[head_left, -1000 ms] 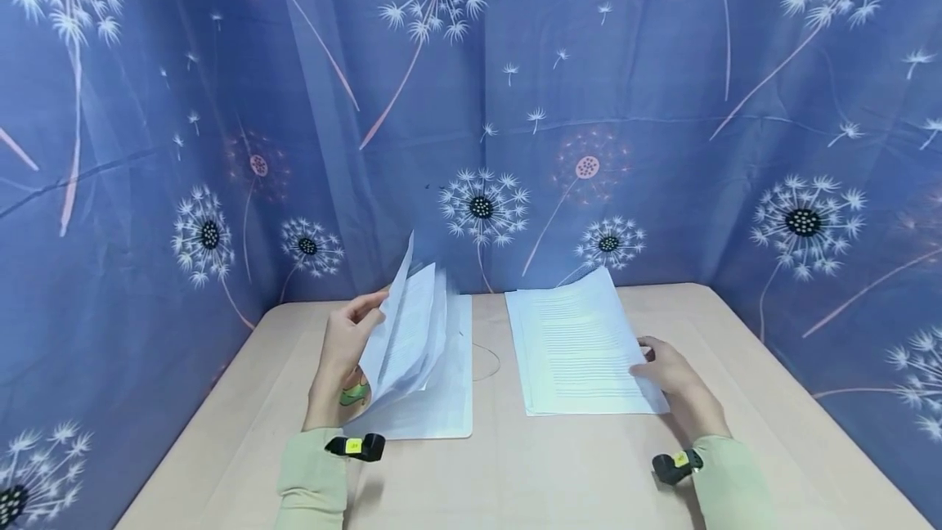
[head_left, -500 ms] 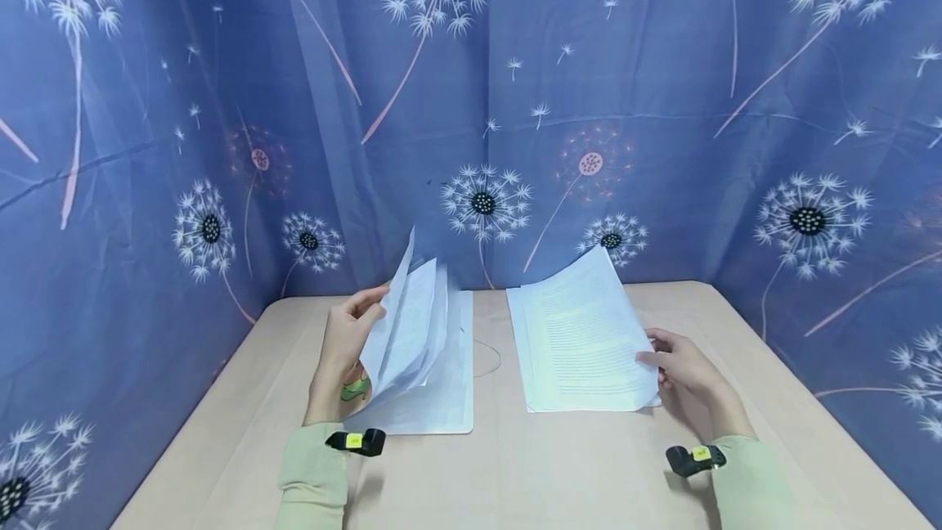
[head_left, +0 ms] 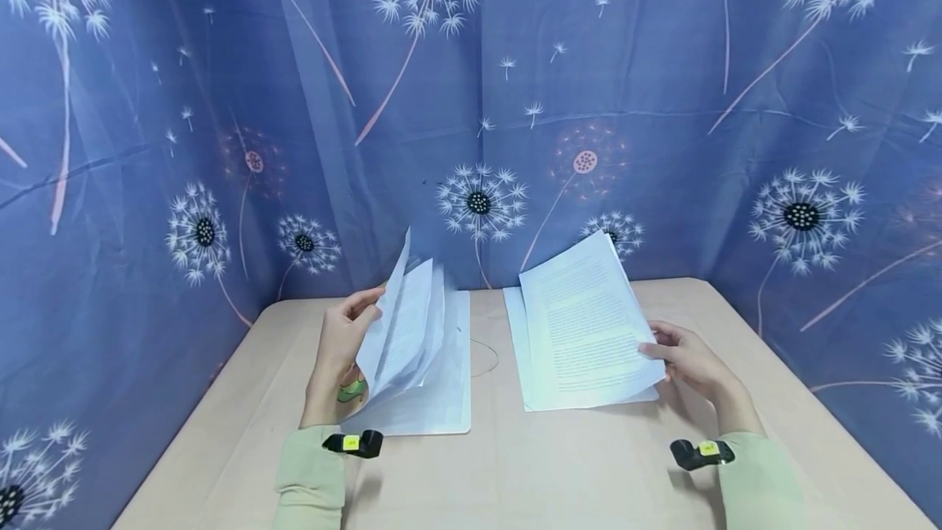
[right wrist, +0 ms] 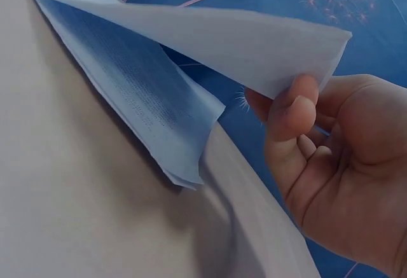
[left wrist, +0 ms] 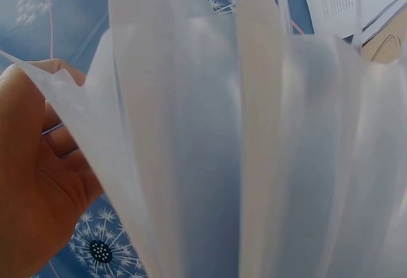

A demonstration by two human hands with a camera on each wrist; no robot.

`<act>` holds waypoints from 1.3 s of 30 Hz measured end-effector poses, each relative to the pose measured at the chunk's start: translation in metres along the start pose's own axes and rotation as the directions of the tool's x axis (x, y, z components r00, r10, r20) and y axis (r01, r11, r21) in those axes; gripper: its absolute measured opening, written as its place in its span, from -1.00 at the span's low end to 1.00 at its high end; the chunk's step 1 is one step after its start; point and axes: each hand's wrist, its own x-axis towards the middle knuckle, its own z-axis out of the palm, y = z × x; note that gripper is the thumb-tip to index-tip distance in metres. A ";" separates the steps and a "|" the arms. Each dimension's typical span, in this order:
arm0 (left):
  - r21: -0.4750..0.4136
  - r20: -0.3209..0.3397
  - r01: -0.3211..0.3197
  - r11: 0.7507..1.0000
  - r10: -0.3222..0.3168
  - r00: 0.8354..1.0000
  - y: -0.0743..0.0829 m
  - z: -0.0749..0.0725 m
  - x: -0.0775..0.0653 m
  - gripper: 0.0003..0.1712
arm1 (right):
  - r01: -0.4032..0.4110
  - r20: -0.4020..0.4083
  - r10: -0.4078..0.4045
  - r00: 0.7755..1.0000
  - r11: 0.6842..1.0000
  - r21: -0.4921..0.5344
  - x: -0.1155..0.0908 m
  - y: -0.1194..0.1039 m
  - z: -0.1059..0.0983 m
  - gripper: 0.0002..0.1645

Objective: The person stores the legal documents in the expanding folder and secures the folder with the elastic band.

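Here, the right hand (head_left: 690, 360), clearly nearer, pinches the right edge of the lifted printed paper (head_left: 589, 325), long axis running away over the worktop (head_left: 508, 477), while the left hand (head_left: 343, 339) (well apart) grips raised leaves of the plastic-sleeved folder (head_left: 452, 399) between them.

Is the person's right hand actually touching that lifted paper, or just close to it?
Touching. The right wrist view shows it plainly: the right hand pinches the lifted paper near its corner, the thumb overlapping its edge.
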 end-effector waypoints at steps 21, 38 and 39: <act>0.012 -0.003 0.023 1.000 -0.023 1.000 0.009 -0.002 -0.004 -0.61 | 0.025 0.033 -0.029 0.999 0.993 0.119 0.005 -0.010 0.003 -0.21; 0.010 0.017 0.029 1.000 -0.029 0.999 0.033 -0.004 -0.014 -0.60 | 0.019 0.039 -0.030 0.999 0.967 0.253 0.012 -0.031 0.024 -0.18; 0.009 0.017 0.031 0.999 -0.031 0.999 0.033 -0.004 -0.014 -0.60 | 0.015 0.036 -0.025 0.999 0.967 0.255 0.012 -0.031 0.026 -0.19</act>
